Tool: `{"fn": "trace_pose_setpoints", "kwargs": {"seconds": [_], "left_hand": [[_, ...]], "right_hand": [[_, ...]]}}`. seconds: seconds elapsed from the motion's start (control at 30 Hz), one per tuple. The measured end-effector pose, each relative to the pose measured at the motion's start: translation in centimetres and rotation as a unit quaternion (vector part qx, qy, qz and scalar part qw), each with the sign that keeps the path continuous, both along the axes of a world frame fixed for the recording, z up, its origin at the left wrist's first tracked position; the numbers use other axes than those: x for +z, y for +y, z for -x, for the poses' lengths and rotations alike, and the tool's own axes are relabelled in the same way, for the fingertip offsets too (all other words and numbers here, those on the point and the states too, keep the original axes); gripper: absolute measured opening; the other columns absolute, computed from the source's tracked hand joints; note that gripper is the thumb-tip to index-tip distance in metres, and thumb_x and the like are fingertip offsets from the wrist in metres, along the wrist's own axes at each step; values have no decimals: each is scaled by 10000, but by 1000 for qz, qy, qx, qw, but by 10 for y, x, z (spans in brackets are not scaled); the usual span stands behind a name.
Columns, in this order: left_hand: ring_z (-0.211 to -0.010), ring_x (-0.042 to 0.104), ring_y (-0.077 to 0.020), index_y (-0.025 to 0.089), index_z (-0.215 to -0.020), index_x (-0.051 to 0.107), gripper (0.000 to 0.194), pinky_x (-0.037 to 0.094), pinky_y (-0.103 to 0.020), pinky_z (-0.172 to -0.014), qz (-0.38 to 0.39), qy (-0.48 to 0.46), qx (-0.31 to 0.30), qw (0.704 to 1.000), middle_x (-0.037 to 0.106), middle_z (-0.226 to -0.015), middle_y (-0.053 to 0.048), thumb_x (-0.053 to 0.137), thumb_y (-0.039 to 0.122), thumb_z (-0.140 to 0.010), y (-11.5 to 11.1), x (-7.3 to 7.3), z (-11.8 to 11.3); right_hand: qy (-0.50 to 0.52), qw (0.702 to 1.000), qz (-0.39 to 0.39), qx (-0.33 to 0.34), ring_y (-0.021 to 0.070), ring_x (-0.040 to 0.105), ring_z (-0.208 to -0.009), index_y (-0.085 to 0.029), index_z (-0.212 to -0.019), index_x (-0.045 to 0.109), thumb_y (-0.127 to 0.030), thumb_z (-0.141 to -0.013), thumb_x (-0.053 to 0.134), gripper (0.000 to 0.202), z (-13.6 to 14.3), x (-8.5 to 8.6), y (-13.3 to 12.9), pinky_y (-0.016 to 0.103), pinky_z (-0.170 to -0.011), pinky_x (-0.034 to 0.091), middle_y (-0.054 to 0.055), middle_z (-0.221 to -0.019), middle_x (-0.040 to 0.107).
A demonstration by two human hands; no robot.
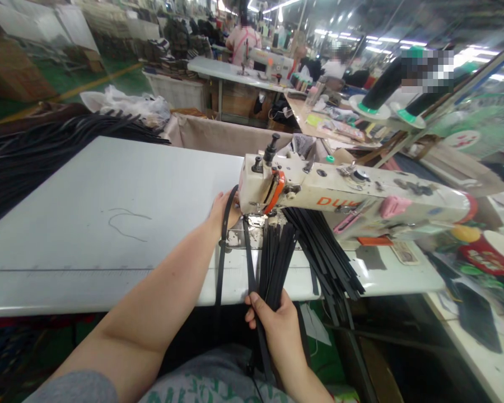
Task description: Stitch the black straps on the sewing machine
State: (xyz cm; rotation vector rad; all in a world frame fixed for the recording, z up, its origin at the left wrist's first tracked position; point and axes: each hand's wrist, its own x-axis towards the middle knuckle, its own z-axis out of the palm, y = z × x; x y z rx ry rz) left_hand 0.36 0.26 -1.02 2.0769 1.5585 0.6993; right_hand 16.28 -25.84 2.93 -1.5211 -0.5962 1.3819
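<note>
My right hand [275, 322] is closed around a bundle of flat black straps [275, 263] at the table's front edge. Between its thumb and fingers, one separate strap [251, 254] runs up to the needle area of the sewing machine [302, 187]. My left hand [225, 208] reaches behind the machine head, where its fingers are mostly hidden; whether they grip anything I cannot tell. Another black strap [220, 263] curves over that hand and hangs down past the front edge. More straps [325, 252] lie fanned out under the machine arm.
A pale sewing table [67, 224] extends left, with loose thread [128, 224] on it. Many dark strips [46, 145] are heaped at the far left. Thread cones [378, 89] stand behind the machine. A red cup [491, 254] is at right. A person in pink [243, 42] sits farther back.
</note>
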Motion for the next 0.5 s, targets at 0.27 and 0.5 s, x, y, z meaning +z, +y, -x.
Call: {"fn": "trace_pose_setpoints", "kwargs": {"seconds": [0.27, 0.5], "left_hand": [[-1508, 615, -359, 212, -1393, 758, 432, 356, -515, -1349, 13, -14, 30, 999, 757, -1518, -139, 598, 207, -991, -7, 8, -4], [-1378, 686, -419, 156, -1158, 817, 268, 417, -584, -1297, 17, -26, 18, 999, 816, -1364, -146, 650, 174, -948, -10, 16, -2]], "right_hand": [[9, 1000, 15, -20, 118, 637, -466, -175, -833, 684, -460, -669, 1026, 475, 3, 7, 5, 242, -462, 502, 72, -724, 836], [26, 999, 18, -29, 107, 616, -452, -176, -805, 696, -522, -598, 1076, 555, 2, 9, 6, 235, -449, 493, 66, -706, 827]]}}
